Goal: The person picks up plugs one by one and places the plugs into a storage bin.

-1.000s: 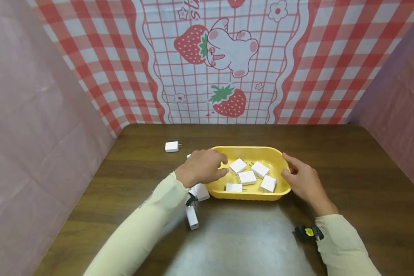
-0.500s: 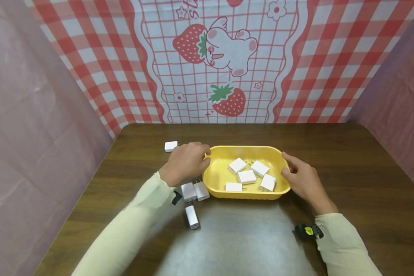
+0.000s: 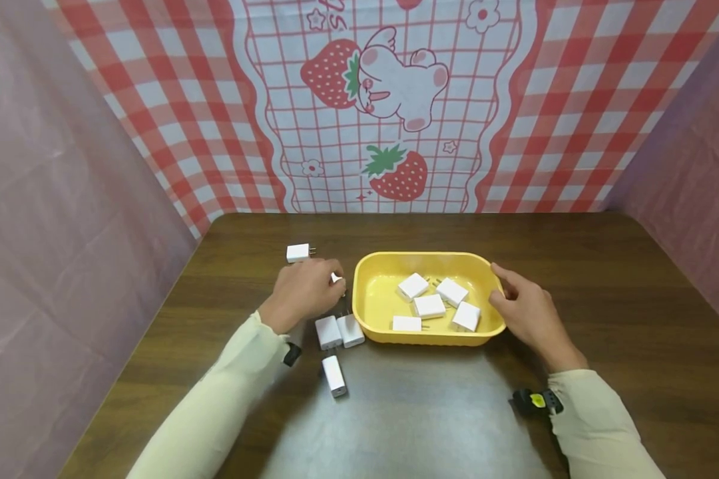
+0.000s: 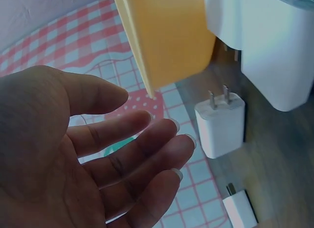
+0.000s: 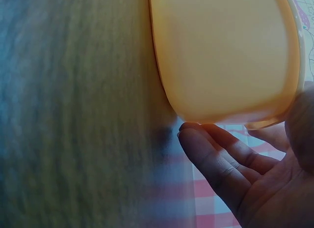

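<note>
Here's the left hand [image 3: 305,289], palm down over the table's left side, thumb and fingertips parted by a modest gap, fingers softly bent and holding nothing. The left-wrist view shows a white charger plug [image 4: 220,127] just beyond the fingertips, with no contact visible; the hand seems lowered here because this plug lies within reach, beside the yellow plastic tub [image 3: 428,340].

Across at the tub's right end, the right hand [image 3: 527,316] holds the rim, thumb lapping over the edge, fingers against the outer wall. Likely that's to stop the light-looking tub from sliding on the smooth wooden tabletop [image 3: 575,266]; how firm the grip is, I cannot tell.

Inside the tub, five charger plugs [image 3: 429,307] sit loosely, turned at different angles, gathered toward the middle and right. That scatter suggests they're dropped in rather than arranged.

Outside, all on the left: two plugs [image 3: 328,332] side by side near the tub's front left corner, one plug [image 3: 334,376] nearer the person, and a far plug [image 3: 297,253] behind the left hand, prongs facing the tub. Being on that side, they're handiest for the left hand, leaving the right as anchor.
</note>
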Demonstrator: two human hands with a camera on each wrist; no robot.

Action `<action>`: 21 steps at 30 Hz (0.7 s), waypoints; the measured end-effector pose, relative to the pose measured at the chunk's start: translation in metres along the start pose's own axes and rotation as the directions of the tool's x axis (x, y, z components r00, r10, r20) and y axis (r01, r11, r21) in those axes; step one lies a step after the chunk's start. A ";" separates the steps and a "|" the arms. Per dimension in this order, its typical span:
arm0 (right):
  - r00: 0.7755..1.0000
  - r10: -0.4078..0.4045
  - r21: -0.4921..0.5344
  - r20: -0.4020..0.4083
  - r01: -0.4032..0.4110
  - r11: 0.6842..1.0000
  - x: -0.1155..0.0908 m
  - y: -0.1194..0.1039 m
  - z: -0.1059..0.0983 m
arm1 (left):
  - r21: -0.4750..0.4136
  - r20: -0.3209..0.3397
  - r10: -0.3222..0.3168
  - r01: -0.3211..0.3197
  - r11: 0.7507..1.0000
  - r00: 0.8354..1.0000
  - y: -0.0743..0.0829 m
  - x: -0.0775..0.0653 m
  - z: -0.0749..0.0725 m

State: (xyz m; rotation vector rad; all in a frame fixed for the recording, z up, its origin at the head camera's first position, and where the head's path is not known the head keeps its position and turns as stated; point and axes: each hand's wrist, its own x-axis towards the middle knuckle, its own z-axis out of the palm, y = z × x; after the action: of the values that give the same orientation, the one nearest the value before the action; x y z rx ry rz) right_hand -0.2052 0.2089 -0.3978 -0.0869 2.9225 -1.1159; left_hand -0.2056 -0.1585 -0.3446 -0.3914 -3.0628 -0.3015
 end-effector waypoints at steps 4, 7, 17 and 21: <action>1.000 -0.008 0.000 -0.002 0.008 1.000 0.000 0.000 0.000 | -0.030 0.006 -0.027 0.027 0.999 1.000 -0.005 -0.002 0.003; 1.000 -0.015 -0.003 -0.007 0.015 1.000 0.000 0.001 -0.001 | -0.052 0.012 -0.047 0.047 0.998 0.999 -0.009 -0.004 0.007; 1.000 -0.006 0.005 -0.001 0.006 1.000 0.000 0.000 -0.001 | -0.072 0.021 -0.069 0.071 0.995 0.997 -0.028 -0.005 0.020; 1.000 -0.005 0.010 0.001 0.005 1.000 0.000 0.000 -0.001 | -0.049 0.015 -0.086 0.087 0.995 0.996 -0.035 -0.007 0.025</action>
State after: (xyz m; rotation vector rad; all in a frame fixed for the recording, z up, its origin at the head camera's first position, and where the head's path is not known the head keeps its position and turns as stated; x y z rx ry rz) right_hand -0.2049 0.2097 -0.3971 -0.0950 2.9179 -1.1303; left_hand -0.2082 -0.1884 -0.3763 -0.2641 -3.0952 -0.3810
